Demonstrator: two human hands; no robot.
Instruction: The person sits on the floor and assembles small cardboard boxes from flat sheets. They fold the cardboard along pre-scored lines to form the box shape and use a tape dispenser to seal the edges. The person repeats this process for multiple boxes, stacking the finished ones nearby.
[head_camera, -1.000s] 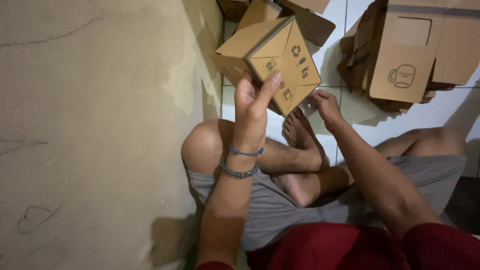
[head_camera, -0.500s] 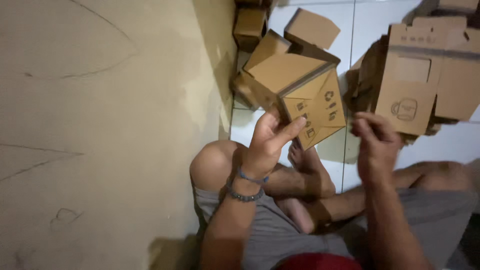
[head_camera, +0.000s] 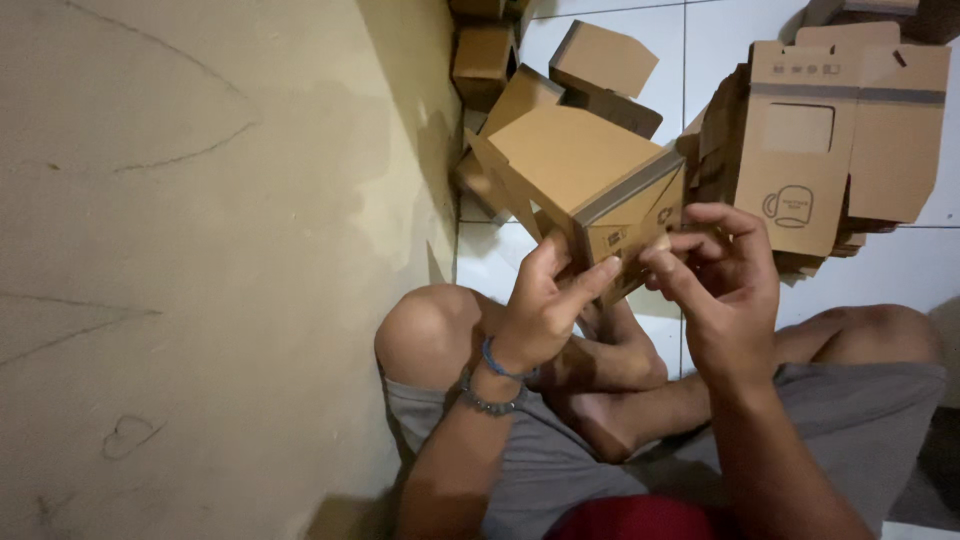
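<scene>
I hold a small brown cardboard box (head_camera: 580, 170) in front of me, tilted, with one printed end turned toward me. My left hand (head_camera: 545, 305), with two bead bracelets at the wrist, grips the box's lower left corner from below. My right hand (head_camera: 720, 285) closes on the box's lower right end, its fingertips pressing on the end flap. I sit cross-legged on the floor, and my knees and bare feet lie under the box.
A yellowish wall (head_camera: 200, 250) fills the left side. Several folded small boxes (head_camera: 600, 60) lie on the white tiled floor (head_camera: 890, 270) beyond. A stack of flat, unfolded box blanks (head_camera: 830, 150) stands at the upper right.
The box has turned and come lower and closer. My right hand, apart from the box before, has moved left onto its end. My left hand has kept its grip.
</scene>
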